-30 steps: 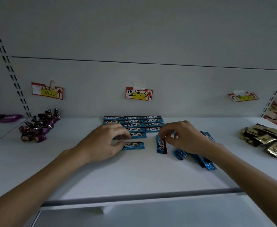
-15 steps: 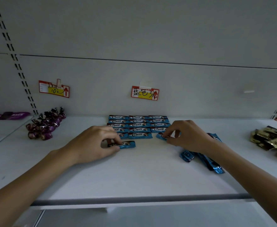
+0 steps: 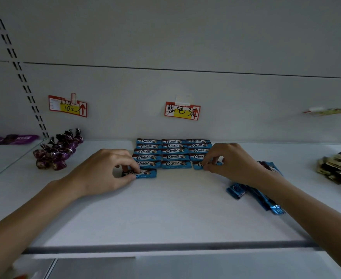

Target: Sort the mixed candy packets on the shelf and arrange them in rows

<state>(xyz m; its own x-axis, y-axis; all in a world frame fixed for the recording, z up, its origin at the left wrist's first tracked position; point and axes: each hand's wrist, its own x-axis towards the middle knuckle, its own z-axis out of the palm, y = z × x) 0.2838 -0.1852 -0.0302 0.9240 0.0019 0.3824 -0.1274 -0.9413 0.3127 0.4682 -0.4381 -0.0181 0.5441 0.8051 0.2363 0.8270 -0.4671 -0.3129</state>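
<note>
Candy packets [image 3: 174,151] in blue wrappers lie flat in a block of three columns at the back middle of the shelf [image 3: 165,214], just under a red and yellow price tag [image 3: 182,110].

Two things have changed in the last second. The right hand [image 3: 233,165] had a packet turned end-on in front of the block. That last packet [image 3: 198,165] now lies crosswise at the near end of the right column and closes the fifth row. The thumb and fingertips pinch its right end. The left hand [image 3: 103,173] has slid its front packet [image 3: 146,173] leftward, so it now sits just in front of the left column. I cannot tell whether it touches the row behind. The thumb and curled fingers pinch its left end.

By my reading, five rows are full and a sixth is begun, so the blue sort is well along but not finished. A loose pile [image 3: 238,190] of the same blue packets lies near the right forearm, partly hidden by it, and I cannot count it.

No box, tray or bin shows; the shelf alone carries the goods, in groups. Purple sweets [image 3: 57,153] in twisted wrappers sit heaped to the left under another tag, well apart from the blue block. Gold packets [image 3: 338,168] lie jumbled at the far right edge. Both heaps look unsorted, so rows for them are likely yet to be laid.
</note>
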